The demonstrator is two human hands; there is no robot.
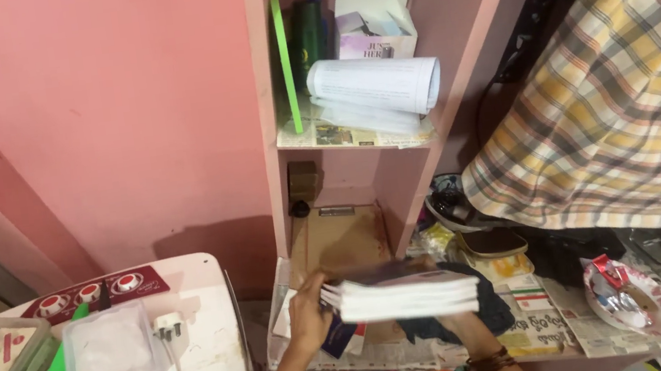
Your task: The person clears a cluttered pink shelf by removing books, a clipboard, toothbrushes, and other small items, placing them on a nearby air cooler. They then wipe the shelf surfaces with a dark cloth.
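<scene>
Holding a stack of books [409, 294] flat, both hands are gripping it: left hand [309, 312] at its left end, right hand [461, 325] beneath; its long axis is running left-right.

Home storage corner: pink wall [108, 113], built-in shelf niche [359, 143] with papers, washing machine [196, 331], hanging checked cloth [616, 88].

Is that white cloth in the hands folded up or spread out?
Folded. The white cloth shows stacked layered edges in a neat flat block, with the left hand gripping one end; the right hand is hidden under it.
</scene>
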